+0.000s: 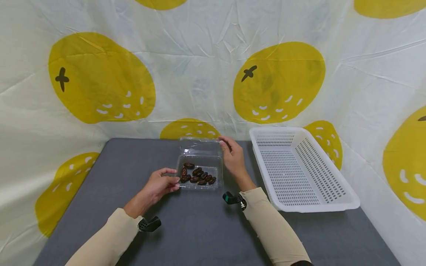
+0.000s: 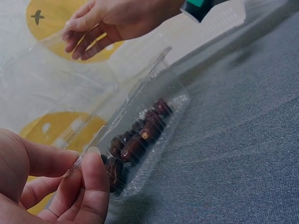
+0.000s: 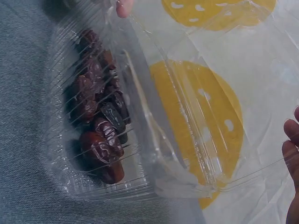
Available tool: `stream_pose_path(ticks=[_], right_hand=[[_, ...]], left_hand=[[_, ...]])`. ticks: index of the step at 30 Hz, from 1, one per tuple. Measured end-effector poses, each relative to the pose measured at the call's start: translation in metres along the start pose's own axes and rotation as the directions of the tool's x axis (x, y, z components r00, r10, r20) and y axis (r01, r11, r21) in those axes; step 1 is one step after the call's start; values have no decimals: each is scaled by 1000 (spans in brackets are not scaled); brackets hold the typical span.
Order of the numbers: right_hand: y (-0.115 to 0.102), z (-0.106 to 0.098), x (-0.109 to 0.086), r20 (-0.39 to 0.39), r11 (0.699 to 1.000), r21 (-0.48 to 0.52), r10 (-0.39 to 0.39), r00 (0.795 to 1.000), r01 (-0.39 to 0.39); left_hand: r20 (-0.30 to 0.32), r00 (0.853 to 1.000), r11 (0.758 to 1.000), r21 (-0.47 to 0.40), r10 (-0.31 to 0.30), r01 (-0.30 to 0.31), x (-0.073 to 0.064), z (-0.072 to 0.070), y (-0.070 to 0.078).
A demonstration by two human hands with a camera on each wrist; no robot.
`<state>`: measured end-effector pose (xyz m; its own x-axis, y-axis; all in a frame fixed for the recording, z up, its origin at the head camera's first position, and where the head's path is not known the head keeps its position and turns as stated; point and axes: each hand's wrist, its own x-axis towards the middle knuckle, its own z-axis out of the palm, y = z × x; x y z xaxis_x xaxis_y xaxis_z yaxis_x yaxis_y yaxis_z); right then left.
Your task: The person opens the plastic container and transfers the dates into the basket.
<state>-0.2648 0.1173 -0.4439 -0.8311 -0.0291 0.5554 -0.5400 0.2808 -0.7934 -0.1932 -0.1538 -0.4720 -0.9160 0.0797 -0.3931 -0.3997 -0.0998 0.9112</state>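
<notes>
White basket (image 1: 296, 175) flanks the container (image 1: 207, 162), right hand (image 1: 234, 158) between.

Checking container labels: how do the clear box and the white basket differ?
Look: the clear box is see-through with a raised lid; the white basket is opaque, slotted, with no lid visible.
Size: the clear box is much smaller than the white basket.
Handling: the left hand pinches the clear box, the right hand its lid; neither is on the white basket.
Shared: both are roughly rectangular and open-topped.
</notes>
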Motion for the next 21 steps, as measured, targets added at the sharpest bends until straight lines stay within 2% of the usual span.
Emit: stream_pose_path(ticks=[5, 7, 11, 13, 16, 21], right_hand=[[-3, -1, 2, 2, 994, 41, 105, 994, -105], [-4, -1, 3, 3, 990, 75, 122, 993, -122], [-19, -4, 6, 4, 978, 159, 138, 990, -137], [-15, -3, 9, -16, 967, 220, 138, 990, -131], [2, 1, 13, -58, 949, 292, 145, 988, -122], [20, 6, 19, -99, 944, 314, 139, 985, -101]], left_hand=[[1, 1000, 1000, 0, -4, 4, 1, 0, 0], [-1, 1000, 1000, -2, -7, 7, 1, 0, 0], [-6, 1000, 1000, -9, -13, 13, 1, 0, 0], [-5, 1000, 1000, -11, -14, 14, 1, 1, 0], [-4, 1000, 1000, -15, -15, 15, 1, 1, 0], [-11, 1000, 1000, -14, -16, 16, 2, 1, 0]])
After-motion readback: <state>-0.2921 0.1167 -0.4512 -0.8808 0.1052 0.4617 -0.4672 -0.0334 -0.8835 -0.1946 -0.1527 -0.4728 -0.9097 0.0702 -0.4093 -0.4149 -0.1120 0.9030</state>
